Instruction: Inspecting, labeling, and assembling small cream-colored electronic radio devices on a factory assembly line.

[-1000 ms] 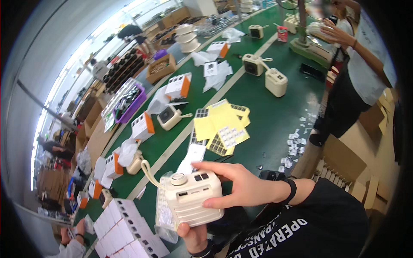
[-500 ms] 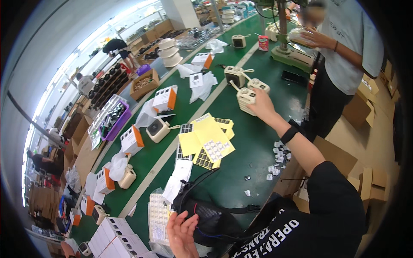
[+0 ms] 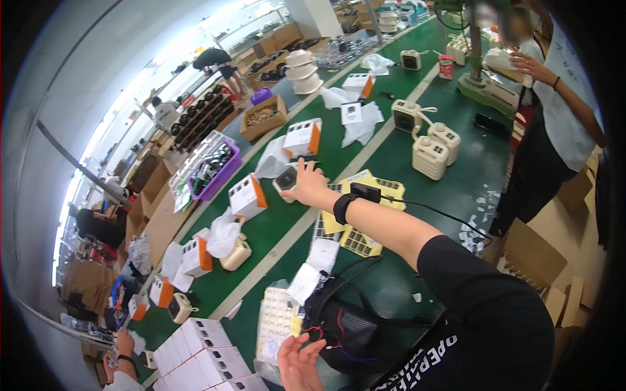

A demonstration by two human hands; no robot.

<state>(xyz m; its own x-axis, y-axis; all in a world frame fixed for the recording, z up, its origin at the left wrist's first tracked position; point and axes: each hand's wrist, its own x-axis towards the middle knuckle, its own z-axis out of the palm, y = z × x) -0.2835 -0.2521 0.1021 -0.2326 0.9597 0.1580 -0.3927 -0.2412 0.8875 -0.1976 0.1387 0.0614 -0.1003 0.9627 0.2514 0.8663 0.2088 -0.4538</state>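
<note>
Cream device [image 3: 284, 183] lies on the green table [image 3: 469, 163], left of the pale stripe [image 3: 270, 259], with its dark face partly showing. Our right hand [image 3: 308, 185] reaches over its right side, fingers bent against it; we cannot tell whether they have closed on it. We have white wrap [image 3: 272, 159] just beyond the device and an orange-and-white box [image 3: 247, 197] near it on the left. Our right forearm crosses above yellow sheets [image 3: 360, 242].

Our left hand [image 3: 301, 363] is near us, holding nothing, its fingers loosely curled and apart, just beside a black bag [image 3: 349, 319]. Left of that bag we see a clear pack [image 3: 275, 322] of pale pieces, and farther left a stack of white boxes [image 3: 202, 358]. Well to the right, near the far end, three more cream devices [image 3: 429, 158] stand close together.
</note>
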